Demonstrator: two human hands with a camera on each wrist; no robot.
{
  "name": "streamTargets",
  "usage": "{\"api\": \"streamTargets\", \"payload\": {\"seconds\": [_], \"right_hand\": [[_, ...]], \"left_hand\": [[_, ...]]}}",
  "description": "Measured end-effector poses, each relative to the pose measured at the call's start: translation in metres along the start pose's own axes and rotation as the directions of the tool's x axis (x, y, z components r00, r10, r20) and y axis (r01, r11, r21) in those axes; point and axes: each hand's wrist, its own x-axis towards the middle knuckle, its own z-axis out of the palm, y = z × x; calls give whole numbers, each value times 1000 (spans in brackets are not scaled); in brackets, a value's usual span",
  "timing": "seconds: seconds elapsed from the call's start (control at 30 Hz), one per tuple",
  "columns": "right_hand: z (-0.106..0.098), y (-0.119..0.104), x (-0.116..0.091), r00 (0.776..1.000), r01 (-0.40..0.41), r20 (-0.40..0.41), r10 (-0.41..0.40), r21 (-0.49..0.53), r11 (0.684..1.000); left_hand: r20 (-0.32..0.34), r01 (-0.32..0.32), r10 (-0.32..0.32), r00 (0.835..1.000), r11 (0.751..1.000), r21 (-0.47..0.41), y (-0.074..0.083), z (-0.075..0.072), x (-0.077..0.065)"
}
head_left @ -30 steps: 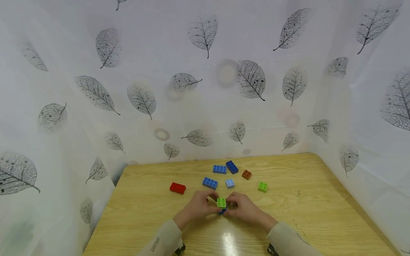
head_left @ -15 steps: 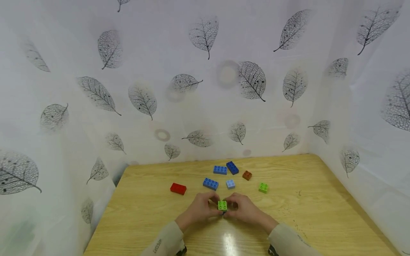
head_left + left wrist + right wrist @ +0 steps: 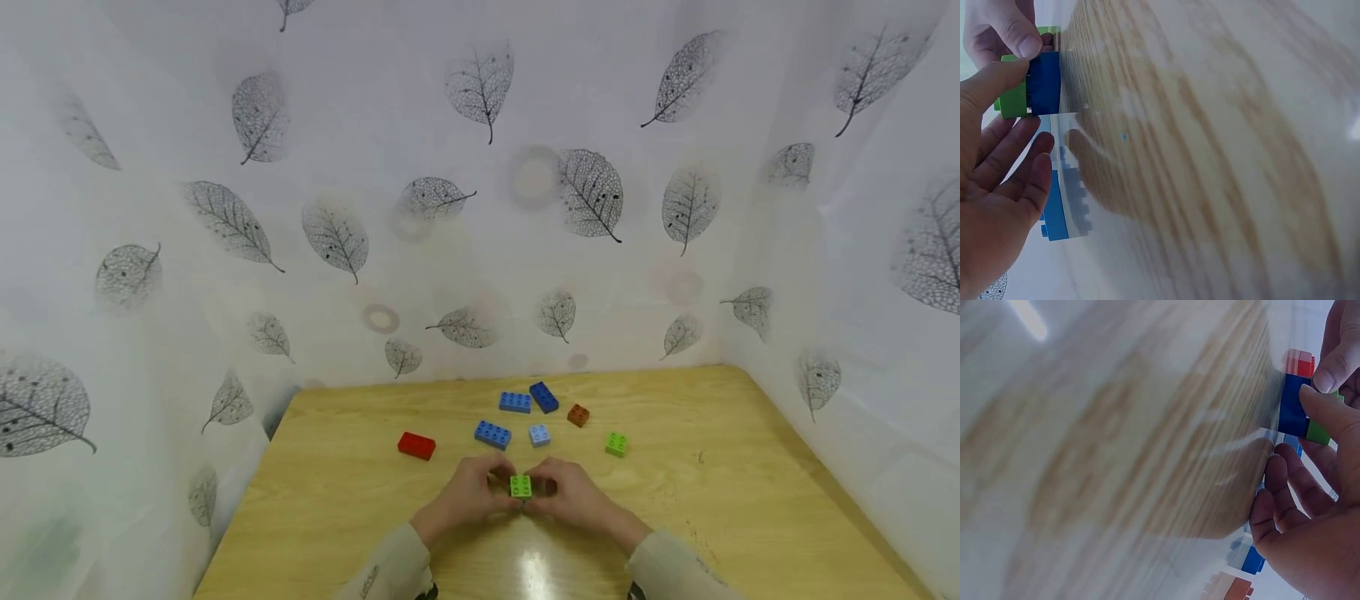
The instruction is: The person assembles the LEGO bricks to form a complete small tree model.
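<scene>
The left hand (image 3: 471, 492) and right hand (image 3: 573, 497) pinch a 2-block stack (image 3: 1304, 422) from opposite sides, thumbs bent in toward it and the lower fingers loosely curved. The stack stands upright on the wooden table (image 3: 337, 517), a bright green block (image 3: 521, 487) with 4 round studs atop a smooth-sided dark blue block (image 3: 1045, 90); just beyond lie a blue 8-stud brick (image 3: 492, 434) and a pale blue 4-stud brick (image 3: 539, 435).

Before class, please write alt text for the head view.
A left hand and a right hand hold a green-topped block stack at a wooden table. Beyond lie a red block, three blue blocks, a pale blue block, a brown block and a green block.
</scene>
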Motion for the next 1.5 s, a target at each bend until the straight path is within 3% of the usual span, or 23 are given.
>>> {"api": "streamTargets", "payload": {"seconds": [0.47, 0.7, 0.97, 1.07, 1.17, 1.3, 1.5], "right_hand": [[-2, -1, 4, 997, -67, 43, 66, 39, 997], [-6, -4, 6, 993, -76, 96, 67, 93, 993], [-4, 0, 7, 994, -14, 107, 9, 46, 999], [-6, 0, 5, 995, -24, 96, 23, 8, 1000], [-12, -3, 3, 996, -56, 62, 58, -24, 998], [-29, -2, -3, 995, -92, -53, 87, -82, 992], [-59, 11, -17, 963, -124, -254, 91, -121, 985]], "left_hand": [[47, 96, -93, 995, 992, -83, -11, 0, 3], [40, 82, -77, 996, 989, -122, -13, 2, 4], [78, 135, -127, 989, 984, -116, -9, -2, 4], [92, 137, -127, 988, 984, -113, -8, -3, 6], [101, 149, -138, 985, 983, -109, -8, -4, 7], [105, 162, -153, 983, 984, -81, -8, -5, 8], [110, 177, -168, 980, 982, -72, -5, -4, 9]]}}
